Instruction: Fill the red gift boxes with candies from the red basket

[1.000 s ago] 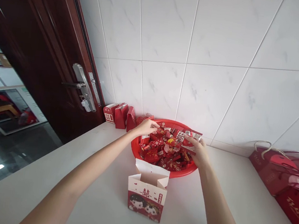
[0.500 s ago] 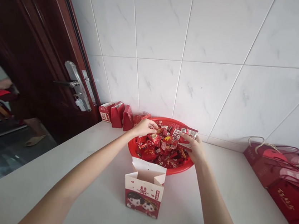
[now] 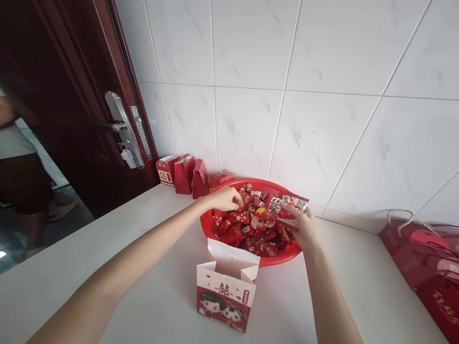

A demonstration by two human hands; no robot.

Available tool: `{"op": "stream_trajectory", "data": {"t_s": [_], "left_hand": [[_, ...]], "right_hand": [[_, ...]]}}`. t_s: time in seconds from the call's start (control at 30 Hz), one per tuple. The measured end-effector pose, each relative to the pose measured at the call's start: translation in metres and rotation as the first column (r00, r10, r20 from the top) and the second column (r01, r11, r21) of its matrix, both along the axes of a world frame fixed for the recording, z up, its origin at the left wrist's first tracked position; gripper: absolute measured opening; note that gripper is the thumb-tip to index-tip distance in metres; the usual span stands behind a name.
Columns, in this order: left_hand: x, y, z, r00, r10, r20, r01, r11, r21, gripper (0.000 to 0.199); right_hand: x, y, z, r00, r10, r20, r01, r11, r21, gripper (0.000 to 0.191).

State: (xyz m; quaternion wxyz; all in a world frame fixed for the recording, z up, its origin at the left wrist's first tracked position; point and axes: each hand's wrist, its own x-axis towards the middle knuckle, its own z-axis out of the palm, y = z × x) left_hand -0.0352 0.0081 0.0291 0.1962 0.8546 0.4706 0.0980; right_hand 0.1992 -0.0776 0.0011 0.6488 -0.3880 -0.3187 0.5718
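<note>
A red plastic basket [image 3: 273, 261] stands against the wall, filled with red-wrapped candies [image 3: 262, 225]. Over its left side is my left hand [image 3: 227, 199], its fingers pinched down among the candies; what they grip, if anything, is hidden. My right hand [image 3: 304, 224], at the basket's right side, holds a white-and-red candy packet [image 3: 291, 208] between thumb and fingers. In front of the basket an open paper gift box [image 3: 223, 304], white and red with two cartoon faces, stands upright with its top flaps apart. Neither hand touches the box.
Several small red boxes [image 3: 184, 173] line the wall left of the basket. Red gift bags [image 3: 430, 266] with rope handles stand on the right. Beyond the table's left edge is a dark wooden door [image 3: 79, 66] with keys in its lock, and a person [image 3: 5, 141] stands there.
My left hand has moved slightly right and down into the candies. The right hand keeps its packet. Beyond the door, the person has come further into view. The whole view has shifted a little.
</note>
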Motion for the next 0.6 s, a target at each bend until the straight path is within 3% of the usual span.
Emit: {"op": "stream_trajectory", "data": {"t_s": [0.1,0.27,0.4,0.6], "left_hand": [[0.013,0.001,-0.006,1.0,-0.028,-0.013,0.029,0.998,0.054,0.033],[0.035,-0.009,-0.014,0.962,-0.222,-0.162,0.209,0.973,-0.097,0.015],[0.045,-0.023,-0.019,0.942,-0.179,-0.284,0.158,0.983,-0.095,0.035],[0.038,-0.023,-0.025,0.984,-0.15,-0.091,0.125,0.965,-0.232,0.032]], "right_hand": [[-0.001,-0.001,0.001,1.0,-0.01,-0.013,0.01,1.0,0.018,0.038],[-0.002,-0.005,0.008,0.999,-0.039,-0.005,0.039,0.999,-0.002,0.033],[-0.002,-0.005,0.008,0.999,-0.035,-0.006,0.035,0.999,-0.026,0.031],[-0.003,-0.004,0.006,0.999,-0.02,-0.034,0.022,0.999,0.046,0.038]]}}
